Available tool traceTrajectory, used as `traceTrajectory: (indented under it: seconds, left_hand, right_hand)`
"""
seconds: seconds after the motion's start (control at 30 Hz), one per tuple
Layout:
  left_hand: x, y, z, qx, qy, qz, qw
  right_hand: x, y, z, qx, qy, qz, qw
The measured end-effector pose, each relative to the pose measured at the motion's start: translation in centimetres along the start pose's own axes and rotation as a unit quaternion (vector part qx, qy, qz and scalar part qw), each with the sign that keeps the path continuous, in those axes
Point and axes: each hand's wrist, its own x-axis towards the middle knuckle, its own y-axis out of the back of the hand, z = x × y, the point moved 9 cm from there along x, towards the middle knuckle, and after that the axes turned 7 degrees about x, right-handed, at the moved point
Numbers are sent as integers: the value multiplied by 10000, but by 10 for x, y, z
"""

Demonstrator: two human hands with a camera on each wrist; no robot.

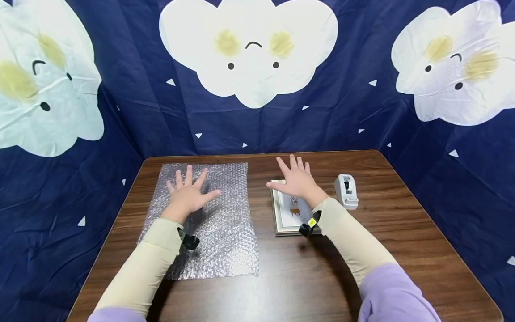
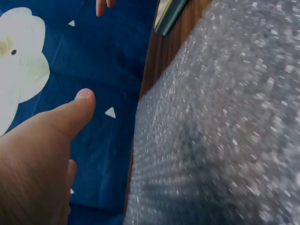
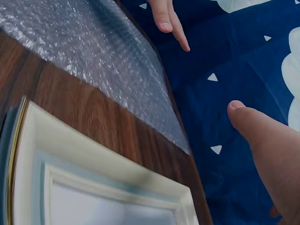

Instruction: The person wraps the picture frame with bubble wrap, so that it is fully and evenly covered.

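Observation:
A sheet of clear bubble wrap (image 1: 229,223) lies flat on the left part of the table. Above it hovers my left hand (image 1: 187,197), fingers spread and nothing held; the left wrist view shows its thumb (image 2: 75,112) apart from the wrap. My right hand (image 1: 297,182) is held over a picture frame (image 1: 281,223), also with spread fingers and no object in it. The frame has a cream border and a small plant drawing, and lies face up. My right hand and wrist hide part of it. In the right wrist view its cream border (image 3: 108,159) is close below.
A white tape dispenser (image 1: 346,192) stands right of the picture frame. The brown wooden table (image 1: 402,232) reaches to a dark blue cloth backdrop (image 1: 342,120) with white clouds, which closes off the back and both sides.

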Motion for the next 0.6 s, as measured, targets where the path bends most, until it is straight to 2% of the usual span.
traceTrajectory:
  seconds: [0.2,0.33,0.47,0.6]
  left_hand:
    - [-28,-9,-29,53,303,-138,9994]
    - [-49,-16,-42,-3,400,-189,9990]
    - [-63,-26,-51,-47,451,-218,9987]
    - [-70,-33,-54,-56,537,-158,9984]
  right_hand:
    - [14,-17,-32,95,408,-121,9991]
    - [25,-33,-52,42,651,-205,9977]
    - [36,-47,-71,79,795,-288,9964]
    - [46,-63,-89,66,994,-447,9940]
